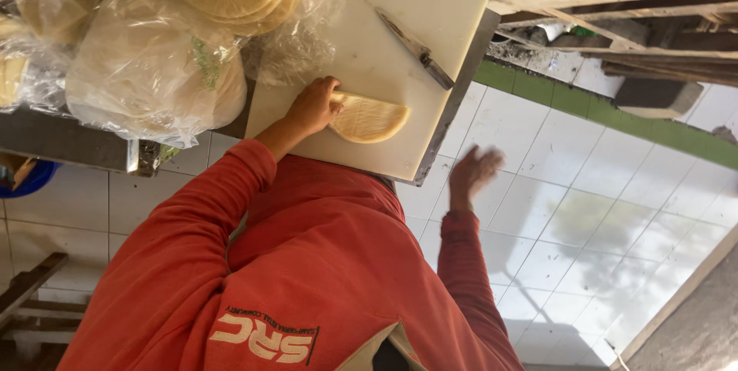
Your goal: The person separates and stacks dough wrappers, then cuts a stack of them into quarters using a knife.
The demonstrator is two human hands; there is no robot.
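Observation:
My left hand (311,108) rests on a half-round stack of pale flat breads (370,119), pressing its straight edge down on a white cutting board (400,2). A knife (416,49) with a dark handle lies loose on the board, further from me than the stack. My right hand (472,174) is off the board's right edge, in the air above the tiled floor. It is blurred, its fingers are spread, and it holds nothing. Both sleeves are red.
Clear plastic bags of round flat breads (150,71) crowd the metal table (69,140) left of the board. White floor tiles (584,209) with a green strip (653,129) lie to the right. Wooden planks (661,48) are top right, a blue tub (27,179) far left.

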